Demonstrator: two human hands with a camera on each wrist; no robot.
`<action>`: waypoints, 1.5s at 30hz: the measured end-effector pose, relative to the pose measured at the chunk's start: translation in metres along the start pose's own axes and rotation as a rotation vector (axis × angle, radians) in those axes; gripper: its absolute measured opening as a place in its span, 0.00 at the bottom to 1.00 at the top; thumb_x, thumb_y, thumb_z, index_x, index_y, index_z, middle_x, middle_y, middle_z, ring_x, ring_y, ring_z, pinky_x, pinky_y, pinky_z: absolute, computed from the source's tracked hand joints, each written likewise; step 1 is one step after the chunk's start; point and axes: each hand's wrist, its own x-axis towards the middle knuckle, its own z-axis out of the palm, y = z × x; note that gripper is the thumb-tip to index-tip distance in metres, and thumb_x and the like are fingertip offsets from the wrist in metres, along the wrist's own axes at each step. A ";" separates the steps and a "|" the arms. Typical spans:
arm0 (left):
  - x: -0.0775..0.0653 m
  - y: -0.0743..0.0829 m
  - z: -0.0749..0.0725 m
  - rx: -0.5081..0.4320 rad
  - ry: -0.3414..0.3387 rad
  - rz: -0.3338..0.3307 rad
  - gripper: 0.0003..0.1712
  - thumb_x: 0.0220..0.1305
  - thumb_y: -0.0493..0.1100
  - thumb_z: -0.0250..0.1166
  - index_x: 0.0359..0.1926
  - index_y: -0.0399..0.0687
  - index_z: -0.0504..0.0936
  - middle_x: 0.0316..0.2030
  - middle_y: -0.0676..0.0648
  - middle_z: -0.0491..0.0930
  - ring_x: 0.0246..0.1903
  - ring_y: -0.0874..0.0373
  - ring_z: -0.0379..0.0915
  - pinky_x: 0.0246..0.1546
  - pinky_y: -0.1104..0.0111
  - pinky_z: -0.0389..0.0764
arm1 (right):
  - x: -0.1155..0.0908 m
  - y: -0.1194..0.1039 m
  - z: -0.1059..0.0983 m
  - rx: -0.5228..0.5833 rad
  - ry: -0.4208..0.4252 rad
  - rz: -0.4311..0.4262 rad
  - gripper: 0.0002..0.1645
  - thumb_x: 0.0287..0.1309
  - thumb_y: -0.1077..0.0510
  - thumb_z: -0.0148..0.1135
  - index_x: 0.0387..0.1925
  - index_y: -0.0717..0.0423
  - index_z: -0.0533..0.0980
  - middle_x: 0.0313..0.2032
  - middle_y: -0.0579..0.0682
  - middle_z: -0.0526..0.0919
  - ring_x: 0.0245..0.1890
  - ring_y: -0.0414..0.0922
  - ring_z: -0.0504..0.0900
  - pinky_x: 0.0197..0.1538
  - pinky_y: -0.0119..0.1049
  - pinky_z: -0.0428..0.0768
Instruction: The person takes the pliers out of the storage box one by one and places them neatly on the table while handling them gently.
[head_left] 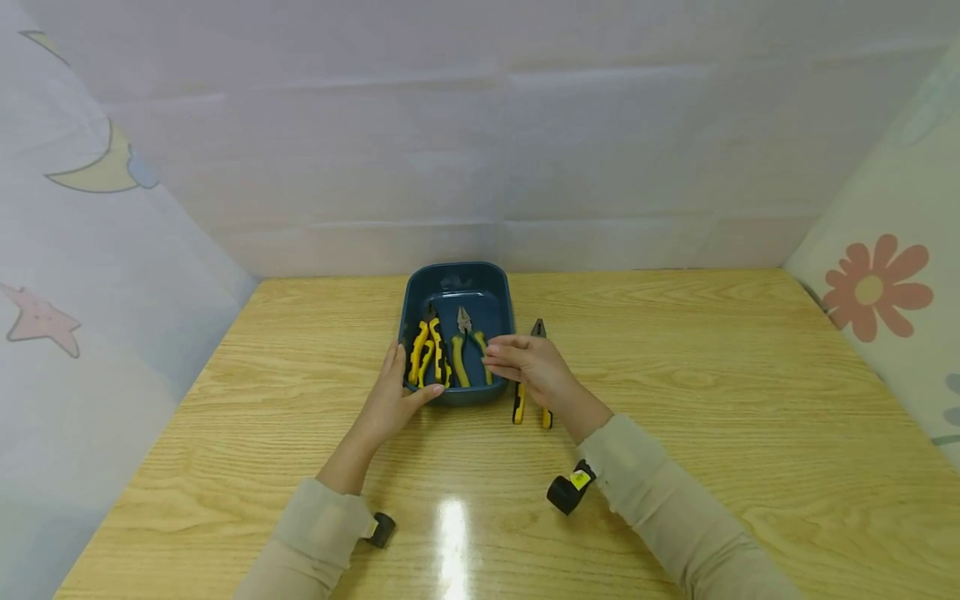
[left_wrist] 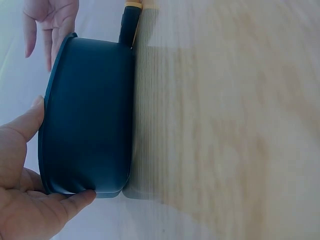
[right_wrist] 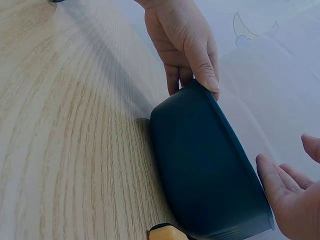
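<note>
A dark blue plastic bin stands on the table. My left hand grips its near left corner, thumb at the front rim and fingers along the left side. Inside at the left lie yellow-and-black-handled pliers, overlapping so that I cannot tell how many. Pliers with olive-green handles lie to their right, jaws pointing away. Over the bin's right rim is my right hand, fingers extended and nothing seen held. Partly hidden beneath it, another pair of pliers with yellow-and-black handles lies on the table beside the bin.
The wood-grain table meets a pale draped wall behind the bin. Patterned sheets hang at both sides. Black wrist devices stick out from the sleeves low over the table.
</note>
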 end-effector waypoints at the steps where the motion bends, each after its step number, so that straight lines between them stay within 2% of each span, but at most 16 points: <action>1: 0.000 0.000 0.000 0.000 -0.001 0.001 0.51 0.54 0.56 0.58 0.65 0.37 0.36 0.65 0.41 0.30 0.62 0.44 0.35 0.57 0.51 0.49 | 0.001 0.000 0.000 0.001 0.004 0.004 0.21 0.56 0.68 0.50 0.51 0.75 0.63 0.42 0.60 0.74 0.42 0.50 0.76 0.48 0.40 0.70; 7: -0.001 0.000 0.000 -0.003 -0.002 -0.002 0.51 0.54 0.56 0.58 0.65 0.36 0.37 0.65 0.41 0.30 0.62 0.44 0.34 0.57 0.52 0.48 | 0.004 -0.002 0.003 0.014 0.015 0.021 0.21 0.55 0.67 0.52 0.50 0.75 0.64 0.42 0.58 0.74 0.44 0.52 0.74 0.46 0.39 0.72; 17: -0.001 0.001 -0.001 0.004 -0.003 0.002 0.51 0.54 0.56 0.58 0.65 0.36 0.37 0.65 0.40 0.30 0.62 0.44 0.34 0.57 0.52 0.49 | 0.004 -0.003 0.005 0.012 -0.001 0.034 0.24 0.56 0.68 0.51 0.53 0.75 0.61 0.48 0.64 0.69 0.41 0.48 0.76 0.45 0.36 0.73; 24: 0.000 0.001 -0.001 0.002 -0.005 -0.001 0.51 0.54 0.56 0.58 0.65 0.36 0.37 0.65 0.40 0.30 0.62 0.44 0.34 0.57 0.51 0.48 | 0.008 0.001 0.007 0.003 -0.001 0.028 0.21 0.55 0.67 0.52 0.50 0.74 0.64 0.49 0.67 0.67 0.41 0.49 0.76 0.45 0.36 0.73; 35: 0.001 0.002 -0.001 0.010 0.002 0.014 0.51 0.55 0.55 0.58 0.64 0.35 0.37 0.65 0.39 0.30 0.62 0.44 0.34 0.57 0.52 0.47 | 0.011 0.001 0.010 -0.005 -0.007 0.032 0.22 0.55 0.68 0.51 0.51 0.75 0.62 0.45 0.63 0.71 0.42 0.50 0.75 0.44 0.35 0.73; 45: -0.001 0.001 -0.001 0.005 0.002 0.016 0.51 0.55 0.55 0.58 0.64 0.35 0.37 0.64 0.39 0.30 0.62 0.44 0.33 0.57 0.52 0.47 | 0.016 0.003 0.015 -0.028 0.004 0.043 0.20 0.55 0.67 0.52 0.49 0.73 0.65 0.50 0.65 0.67 0.47 0.55 0.72 0.43 0.35 0.74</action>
